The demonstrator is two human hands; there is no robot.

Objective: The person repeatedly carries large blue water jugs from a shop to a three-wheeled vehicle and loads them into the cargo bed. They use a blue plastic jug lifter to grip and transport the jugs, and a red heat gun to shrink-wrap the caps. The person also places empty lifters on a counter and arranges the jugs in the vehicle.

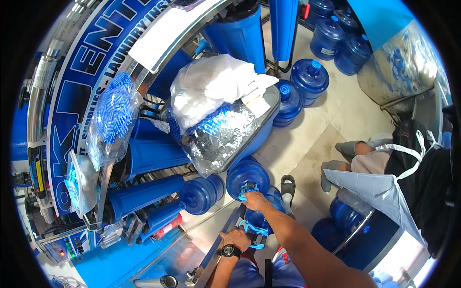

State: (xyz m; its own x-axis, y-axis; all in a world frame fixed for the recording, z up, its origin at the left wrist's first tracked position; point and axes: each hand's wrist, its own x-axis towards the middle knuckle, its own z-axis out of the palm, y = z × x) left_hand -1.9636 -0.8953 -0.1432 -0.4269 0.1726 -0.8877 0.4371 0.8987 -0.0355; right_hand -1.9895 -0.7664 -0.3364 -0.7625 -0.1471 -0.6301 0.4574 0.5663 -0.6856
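My right hand (255, 200) is closed on a light blue carrying handle (248, 187) at the neck of a big round blue water jug (240, 172). Below it, my left hand (235, 238), with a dark watch (231, 250) on its wrist, has its fingers curled beside a second light blue handle (259, 246) with black parts. It seems to hold that handle, though the fingers are partly hidden. A second blue jug (258, 218) stands under this handle, partly covered by my right arm. Another blue jug (198, 196) lies to the left.
A blue bin (261, 137) topped with plastic bags (211, 89) stands ahead. Blue filter housings (158, 156) line the left. More jugs (309, 79) stand on the tiled floor (331, 113). To the right is another person (408, 168). A metal-edged counter (218, 249) borders my left hand.
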